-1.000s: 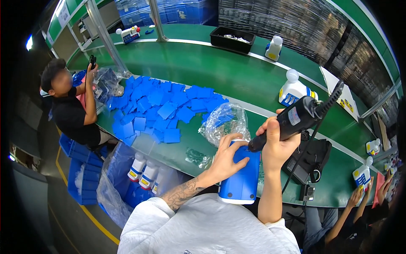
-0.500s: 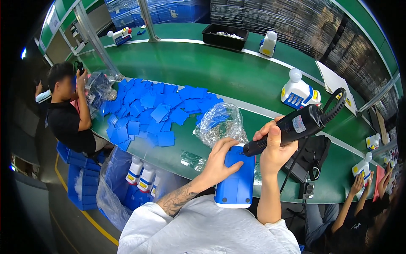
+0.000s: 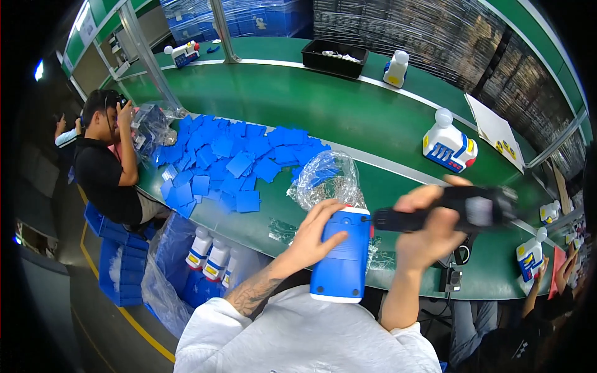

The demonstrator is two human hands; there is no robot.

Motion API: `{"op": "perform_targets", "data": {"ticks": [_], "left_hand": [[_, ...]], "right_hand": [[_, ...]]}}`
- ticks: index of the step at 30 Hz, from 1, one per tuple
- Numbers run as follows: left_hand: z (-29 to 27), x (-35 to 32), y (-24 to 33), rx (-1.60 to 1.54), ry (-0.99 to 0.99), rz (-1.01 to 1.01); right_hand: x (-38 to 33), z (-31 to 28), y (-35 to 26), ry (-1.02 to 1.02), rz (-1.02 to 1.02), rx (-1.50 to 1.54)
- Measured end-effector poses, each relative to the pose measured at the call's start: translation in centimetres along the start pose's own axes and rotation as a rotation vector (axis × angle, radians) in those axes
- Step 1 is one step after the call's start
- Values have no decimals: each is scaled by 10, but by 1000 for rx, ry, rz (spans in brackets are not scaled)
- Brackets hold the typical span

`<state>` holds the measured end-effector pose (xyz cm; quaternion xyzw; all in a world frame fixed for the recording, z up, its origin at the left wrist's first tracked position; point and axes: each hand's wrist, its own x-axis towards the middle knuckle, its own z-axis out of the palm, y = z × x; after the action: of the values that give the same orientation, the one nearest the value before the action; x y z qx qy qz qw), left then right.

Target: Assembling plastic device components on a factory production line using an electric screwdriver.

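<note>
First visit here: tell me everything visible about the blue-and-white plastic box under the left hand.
The blue-and-white box looks plastic, blue face up, with white ends and dark round spots at its near corners. The left hand lies on its far left; a black handheld tool points at its right edge, contact unclear.

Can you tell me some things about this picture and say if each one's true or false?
1. The right hand holds a black tool. True.
2. The left hand touches a yellow case. False: the case is blue and white.
3. The heaped squares are red. False: they are blue.
4. A clear plastic bag lies by the squares. True.
5. The table is pink. False: it is green.
</note>
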<state>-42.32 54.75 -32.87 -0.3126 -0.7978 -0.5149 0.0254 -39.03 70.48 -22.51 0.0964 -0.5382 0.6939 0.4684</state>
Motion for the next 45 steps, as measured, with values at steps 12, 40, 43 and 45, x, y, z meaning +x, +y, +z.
{"op": "perform_targets", "data": {"ticks": [12, 40, 43, 45], "left_hand": [[-62, -36, -9, 25, -268, -535], [66, 70, -9, 411, -234, 519], [56, 19, -35, 378, -181, 326], [53, -11, -54, 343, -141, 214]], "right_hand": [[-50, -123, 99, -368, 559, -1484], [142, -173, 191, 2, 336, -1130], [144, -215, 248, -32, 186, -1216], [151, -239, 249, -41, 192, -1218]]}}
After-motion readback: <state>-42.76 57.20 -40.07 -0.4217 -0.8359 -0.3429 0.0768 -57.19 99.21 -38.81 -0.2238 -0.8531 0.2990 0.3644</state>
